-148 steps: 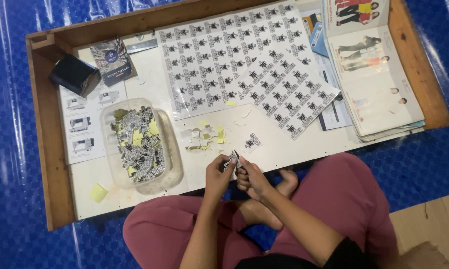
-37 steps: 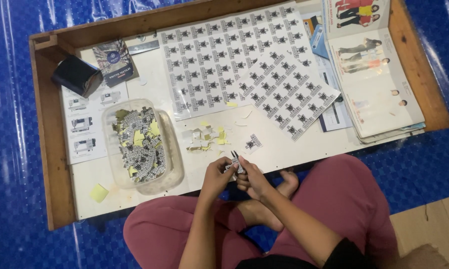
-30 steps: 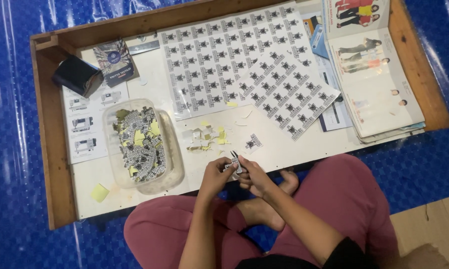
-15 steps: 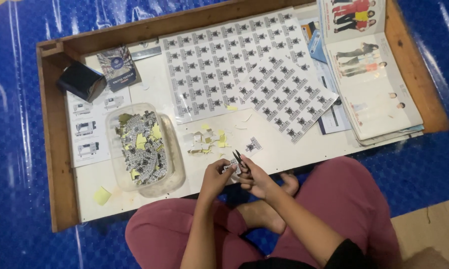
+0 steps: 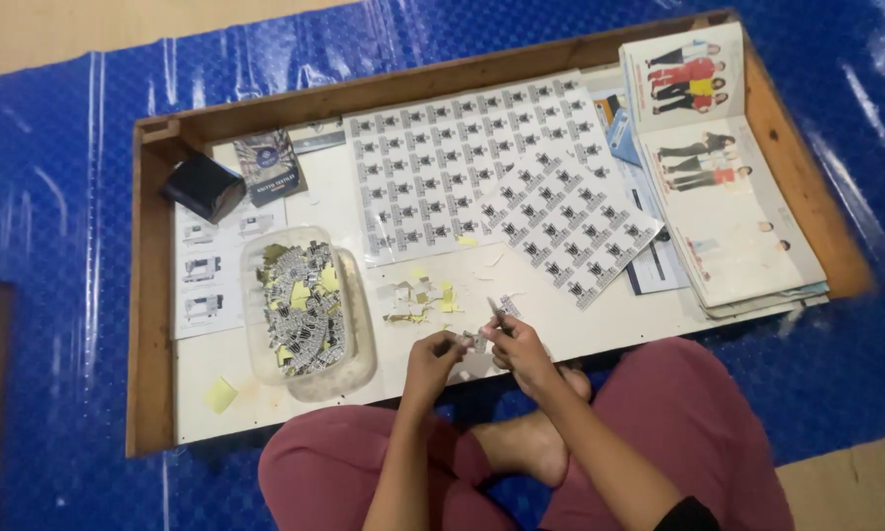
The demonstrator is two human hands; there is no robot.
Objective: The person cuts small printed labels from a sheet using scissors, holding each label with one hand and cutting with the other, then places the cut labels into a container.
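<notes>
1. A small sticker (image 5: pixel 478 341) is being pinched between the left hand (image 5: pixel 430 356) and right hand (image 5: pixel 517 346), over the desk (image 5: pixel 599 315) edge.
2. The tub (image 5: pixel 307 313) is being filled; it looks about half full.
3. Two sheets (image 5: pixel 482 157) are still lying uncut.

The person wears loose, dark pink trousers (image 5: pixel 678 433) that cover both legs down to the ankles. The 2 forearms are bare, with a black sleeve edge (image 5: pixel 686 515) showing on the right arm near the elbow. The left hand (image 5: pixel 432 356) and right hand (image 5: pixel 521 346) carry no gloves or rings. 1 bare foot (image 5: pixel 536 447) shows.
</notes>
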